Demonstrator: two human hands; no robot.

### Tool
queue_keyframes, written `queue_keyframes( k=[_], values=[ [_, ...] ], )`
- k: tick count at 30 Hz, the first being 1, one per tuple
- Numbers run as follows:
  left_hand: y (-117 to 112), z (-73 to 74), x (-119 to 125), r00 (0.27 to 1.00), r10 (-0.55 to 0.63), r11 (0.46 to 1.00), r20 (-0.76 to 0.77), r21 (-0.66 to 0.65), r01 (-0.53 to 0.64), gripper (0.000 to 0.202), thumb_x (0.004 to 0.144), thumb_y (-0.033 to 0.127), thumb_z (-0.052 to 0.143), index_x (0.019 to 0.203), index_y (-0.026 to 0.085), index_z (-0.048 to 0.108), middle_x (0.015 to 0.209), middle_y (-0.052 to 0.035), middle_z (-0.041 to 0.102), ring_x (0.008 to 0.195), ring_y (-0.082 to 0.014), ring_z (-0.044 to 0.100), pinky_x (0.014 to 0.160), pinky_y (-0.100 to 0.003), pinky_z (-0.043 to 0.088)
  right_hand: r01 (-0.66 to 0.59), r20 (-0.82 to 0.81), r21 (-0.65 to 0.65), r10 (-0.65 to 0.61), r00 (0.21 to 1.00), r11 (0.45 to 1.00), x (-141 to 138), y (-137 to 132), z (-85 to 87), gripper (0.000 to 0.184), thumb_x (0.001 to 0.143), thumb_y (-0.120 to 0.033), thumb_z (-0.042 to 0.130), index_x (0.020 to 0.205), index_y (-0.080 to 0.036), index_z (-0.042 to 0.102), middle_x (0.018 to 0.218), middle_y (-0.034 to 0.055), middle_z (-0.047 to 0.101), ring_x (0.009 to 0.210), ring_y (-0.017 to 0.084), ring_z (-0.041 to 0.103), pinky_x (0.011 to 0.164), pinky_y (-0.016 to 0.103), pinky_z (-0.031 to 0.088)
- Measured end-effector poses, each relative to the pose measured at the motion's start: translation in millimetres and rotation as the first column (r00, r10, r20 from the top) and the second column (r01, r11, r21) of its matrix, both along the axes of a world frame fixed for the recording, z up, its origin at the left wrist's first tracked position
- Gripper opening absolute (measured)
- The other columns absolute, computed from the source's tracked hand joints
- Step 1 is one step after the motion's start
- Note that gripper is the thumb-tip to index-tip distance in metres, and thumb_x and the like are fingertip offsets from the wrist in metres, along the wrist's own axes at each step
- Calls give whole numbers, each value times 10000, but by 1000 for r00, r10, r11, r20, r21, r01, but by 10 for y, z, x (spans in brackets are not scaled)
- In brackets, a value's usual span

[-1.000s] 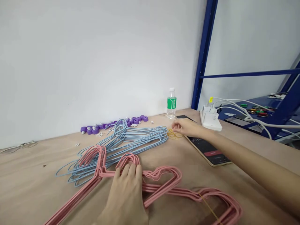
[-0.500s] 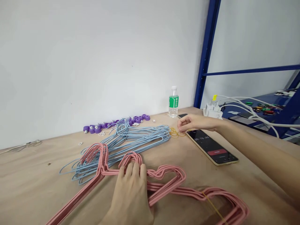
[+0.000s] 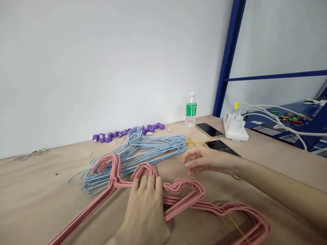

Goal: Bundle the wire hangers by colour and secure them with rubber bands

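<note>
1. pink wire hangers (image 3: 186,203) lie stacked and overlapping across the near side of the tabletop, right in front of the person. left hand (image 3: 145,207) is palm down on the stack, fingers spread over the hooks area; can't tell if it's really gripping or only pressing.
2. right hand (image 3: 204,161) is off to the right of the left hand, half open, fingers curled, holding nothing visible, just above the pink stack.
3. nearest to it on the far side: loose rubber bands (image 3: 194,143), beside a black phone showing a timer (image 3: 219,146), and a second phone (image 3: 208,130).
4. progress as far as visible: one yellow rubber band (image 3: 233,223) sits across the right end of the pink stack. blue wire hangers (image 3: 153,149) lie in a loose pile behind it, no band seen on them.
5. along the far edge: a row of purple plastic knobs (image 3: 127,132), a water bottle (image 3: 190,110), a white power strip (image 3: 235,128). right of those, a blue steel shelf upright (image 3: 227,61).
</note>
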State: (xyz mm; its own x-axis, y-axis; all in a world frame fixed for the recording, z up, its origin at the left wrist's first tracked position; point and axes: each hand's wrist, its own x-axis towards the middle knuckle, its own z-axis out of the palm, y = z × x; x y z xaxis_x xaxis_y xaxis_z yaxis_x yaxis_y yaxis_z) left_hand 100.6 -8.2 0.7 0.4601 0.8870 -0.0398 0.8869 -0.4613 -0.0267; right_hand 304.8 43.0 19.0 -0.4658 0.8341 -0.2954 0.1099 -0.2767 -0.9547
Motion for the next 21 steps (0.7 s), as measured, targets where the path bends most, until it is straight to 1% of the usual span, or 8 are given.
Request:
queue_keyframes(
  k=[3, 5, 7, 10, 12, 16, 18, 21],
  values=[
    [-12, 14, 7, 1000, 3, 1000, -1, 17, -3, 509, 587, 270, 473, 1066, 115, 552, 1140, -184, 534, 1093, -354, 437, 966, -537, 276, -38, -125, -30, 34, 992, 999, -28, 9, -50, 265, 615, -231, 680, 848, -148, 585, 889, 40, 657, 641, 60, 601, 501, 145, 423],
    [-19, 23, 16, 1000, 5, 1000, -11, 6, -5, 464, 582, 259, 477, 1019, 129, 567, 1095, -170, 552, 1055, -340, 460, 954, -520, 297, -21, -96, 63, 27, 995, 998, -61, 9, -69, 411, 598, -220, 687, 987, -167, 566, 1128, 90, 594, 646, 64, 608, 469, 149, 415],
    [-18, 16, 22, 1000, 2, 1000, -6, 8, -2, 460, 592, 262, 474, 1023, 128, 562, 1101, -167, 548, 1066, -335, 451, 964, -514, 285, -20, -27, 150, 24, 999, 988, -70, 4, -68, 581, 585, -216, 690, 1128, -193, 486, 1238, 123, 521, 606, 64, 602, 460, 166, 412],
    [-6, -5, 22, 1000, 5, 999, 14, 35, -5, 496, 598, 268, 467, 1064, 115, 537, 1132, -174, 531, 1104, -342, 421, 973, -523, 258, -161, 106, 153, 146, 984, 975, -10, 1, -32, 776, 554, -188, 710, 1239, -216, 348, 1246, 139, 511, 600, 54, 577, 526, 188, 429],
    [-2, 10, 17, 1000, 4, 999, 25, 49, -6, 480, 597, 261, 456, 1046, 112, 538, 1096, -174, 540, 1072, -345, 438, 932, -529, 288, -293, 172, 114, 272, 947, 949, 55, 8, -7, 842, 512, -170, 740, 1241, -202, 319, 1251, 139, 498, 735, 85, 594, 630, 211, 451],
    [-20, 155, -11, 998, 33, 992, 49, 117, -39, 398, 622, 229, 431, 994, 129, 531, 984, -145, 554, 963, -332, 475, 815, -493, 350, -437, 83, 160, 429, 899, 885, 93, 12, -14, 852, 498, -267, 773, 1220, -171, 332, 1210, 122, 507, 1073, 183, 516, 880, 323, 398],
    [-31, 239, -27, 997, 61, 982, 57, 178, -70, 309, 649, 206, 414, 929, 149, 531, 919, -123, 549, 917, -316, 481, 782, -467, 354, -389, -44, 226, 409, 912, 893, 35, -12, -43, 811, 515, -365, 768, 1196, -180, 368, 1183, 109, 523, 1100, 203, 502, 923, 363, 365],
    [-27, 292, -41, 994, 90, 962, 65, 252, -104, 192, 674, 183, 396, 822, 173, 519, 832, -95, 530, 852, -287, 479, 763, -439, 349, -179, -271, 273, 254, 928, 945, -106, -82, -86, 785, 505, -455, 762, 1146, -190, 395, 1129, 112, 557, 1030, 208, 547, 862, 357, 407]
  ],
)
